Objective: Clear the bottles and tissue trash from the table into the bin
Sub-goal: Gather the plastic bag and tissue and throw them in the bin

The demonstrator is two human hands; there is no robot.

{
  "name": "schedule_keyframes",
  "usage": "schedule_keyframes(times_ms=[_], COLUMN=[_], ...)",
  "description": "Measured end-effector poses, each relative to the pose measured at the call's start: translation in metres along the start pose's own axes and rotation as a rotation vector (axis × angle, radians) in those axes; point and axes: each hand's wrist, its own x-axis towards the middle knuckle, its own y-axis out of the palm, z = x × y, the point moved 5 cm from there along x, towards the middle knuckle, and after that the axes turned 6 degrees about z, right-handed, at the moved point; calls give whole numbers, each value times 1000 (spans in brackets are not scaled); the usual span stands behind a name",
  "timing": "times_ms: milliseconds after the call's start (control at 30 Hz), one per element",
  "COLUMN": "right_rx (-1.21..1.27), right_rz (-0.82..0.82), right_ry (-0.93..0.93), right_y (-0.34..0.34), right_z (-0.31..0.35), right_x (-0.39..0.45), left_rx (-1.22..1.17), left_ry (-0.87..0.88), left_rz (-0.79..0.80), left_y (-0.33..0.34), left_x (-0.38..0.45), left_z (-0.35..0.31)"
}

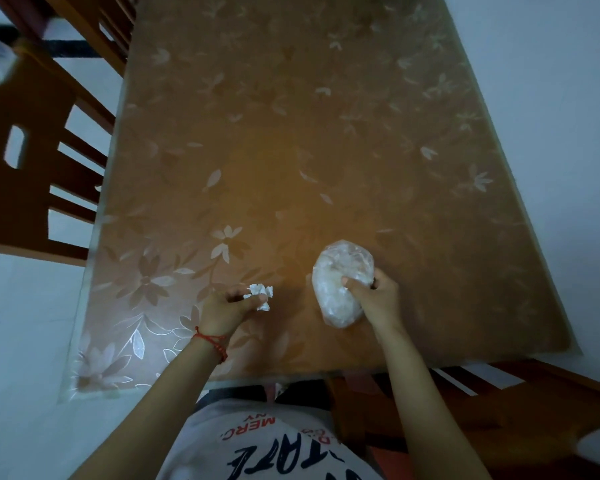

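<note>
Left hand pinching crumpled tissue; right hand gripping hazy plastic-wrapped bundle.

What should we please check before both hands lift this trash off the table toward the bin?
1. Left hand has the crumpled tissue pinched in its fingers: ok.
2. Right hand grips the clear plastic bag of tissue: ok.
3. Bag closed so nothing spills: cannot tell.
4. Bin located: not ok, none in view.
5. Bottles remaining on the table: none visible; ok.
6. Path past the wooden chair on the left: cannot tell.
</note>
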Motion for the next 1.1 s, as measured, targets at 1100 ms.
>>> schedule_keyframes(times_ms=[1100], right_rx=[-316], right_rz=[823], right_ry=[-190], right_y=[362], right_z=[28], right_x=[-212], left_rx=[-614], left_ry=[181], left_rz=[-718], left_y=[-322], left_x=[-225], left_z=[134])
